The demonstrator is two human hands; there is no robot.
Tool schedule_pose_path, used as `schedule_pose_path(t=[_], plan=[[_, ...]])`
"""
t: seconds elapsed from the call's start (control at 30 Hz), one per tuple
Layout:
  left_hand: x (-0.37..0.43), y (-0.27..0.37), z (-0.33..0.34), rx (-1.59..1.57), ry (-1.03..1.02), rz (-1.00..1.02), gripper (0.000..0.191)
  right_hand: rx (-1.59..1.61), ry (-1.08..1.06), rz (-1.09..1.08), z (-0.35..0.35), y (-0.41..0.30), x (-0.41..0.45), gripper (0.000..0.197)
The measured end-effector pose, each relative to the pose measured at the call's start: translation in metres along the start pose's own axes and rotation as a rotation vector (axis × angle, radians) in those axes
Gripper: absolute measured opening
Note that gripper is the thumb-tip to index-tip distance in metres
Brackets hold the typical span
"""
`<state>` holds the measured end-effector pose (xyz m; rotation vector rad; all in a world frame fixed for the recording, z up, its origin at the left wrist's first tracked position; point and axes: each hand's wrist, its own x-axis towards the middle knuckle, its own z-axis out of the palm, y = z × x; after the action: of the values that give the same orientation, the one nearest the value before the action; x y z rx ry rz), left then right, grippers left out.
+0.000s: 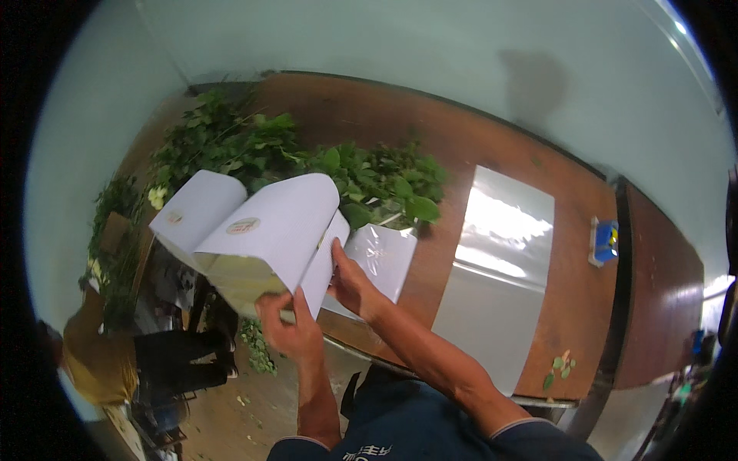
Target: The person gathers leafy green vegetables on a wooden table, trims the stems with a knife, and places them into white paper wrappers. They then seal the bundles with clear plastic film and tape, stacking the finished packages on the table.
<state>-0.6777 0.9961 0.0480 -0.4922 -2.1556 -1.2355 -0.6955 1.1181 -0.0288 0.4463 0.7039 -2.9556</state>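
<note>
My left hand (291, 322) pinches the lower edge of a large sheet of white corrugated wrapping paper (288, 213), which is curled over and bears oval printed marks. My right hand (349, 282) grips the same wrapping at its right side, thumb on top. Something pale yellow shows under the curl; what it is I cannot tell. Just right of my right hand lies a clear-film-covered white wrap (383, 256) on the table, with leafy green stems (403, 190) above it. Further right a stack of shiny clear or silvery sheets (496, 271) lies flat.
The brown wooden table (450, 138) runs along a pale wall. Heaped foliage (225, 132) covers its left part. A small blue box (605, 241) stands near the right edge, above loose leaves (559, 369). At the lower left a person (104, 351) in a yellow top stands by more greenery.
</note>
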Motion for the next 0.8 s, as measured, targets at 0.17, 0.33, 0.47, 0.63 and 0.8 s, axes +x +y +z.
schedule_pose_path(t=[0.17,0.33,0.47,0.63,0.8], plan=[[-0.032,0.025,-0.053,0.099,-0.272,0.363,0.009,0.247,0.021,-0.156,0.019,0.004,-0.031,0.073],[-0.056,0.030,-0.061,-0.049,-0.508,0.620,0.033,0.312,0.101,-0.319,-0.046,0.001,-0.058,0.076],[-0.059,0.048,-0.031,-0.283,-0.714,0.597,0.031,0.275,0.574,-0.501,-0.124,-0.016,-0.145,0.065],[-0.078,0.079,0.003,-0.732,-0.957,0.108,0.014,0.187,0.433,-0.737,-0.104,-0.036,-0.276,0.077],[-0.117,0.064,0.020,-0.905,-1.352,-0.478,0.009,0.120,0.666,-0.627,-0.124,0.047,-0.366,0.085]])
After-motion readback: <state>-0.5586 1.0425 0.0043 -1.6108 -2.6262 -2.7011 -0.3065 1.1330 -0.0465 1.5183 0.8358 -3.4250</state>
